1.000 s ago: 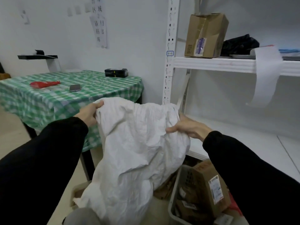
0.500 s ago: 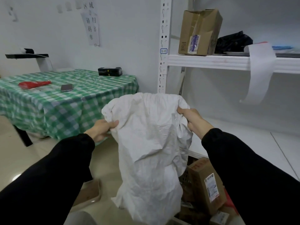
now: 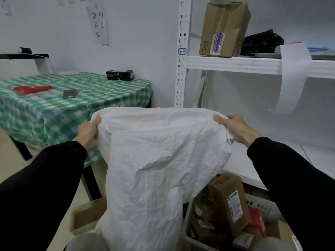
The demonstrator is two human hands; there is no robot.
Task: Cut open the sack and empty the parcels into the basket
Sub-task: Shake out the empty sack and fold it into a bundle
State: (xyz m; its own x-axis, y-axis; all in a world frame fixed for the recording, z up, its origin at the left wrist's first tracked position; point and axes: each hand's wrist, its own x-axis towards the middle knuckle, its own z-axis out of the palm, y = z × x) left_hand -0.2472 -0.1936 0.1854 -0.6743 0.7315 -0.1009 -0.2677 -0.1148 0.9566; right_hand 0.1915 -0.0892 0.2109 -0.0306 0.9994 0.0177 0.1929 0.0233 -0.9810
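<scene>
Your left hand (image 3: 88, 132) and right hand (image 3: 235, 129) each clench a top corner of the white sack (image 3: 159, 160), which hangs limp between them. Below your right hand, the basket (image 3: 185, 234) holds heaped parcels (image 3: 228, 201). The sack looks emptied, though its inside is hidden. Probably only setting it aside remains.

The sack (image 3: 157, 160) hangs between the fingers (image 3: 97, 120) of the left hand (image 3: 88, 133) and those of the right hand (image 3: 233, 129). Below the right fingers, parcels (image 3: 228, 201) lie in the basket (image 3: 259, 206). Beyond the left fingers, a phone (image 3: 70, 93) lies on the table (image 3: 45, 113); above the right fingers, a cardboard box (image 3: 224, 29) sits on the shelf (image 3: 232, 64).
</scene>
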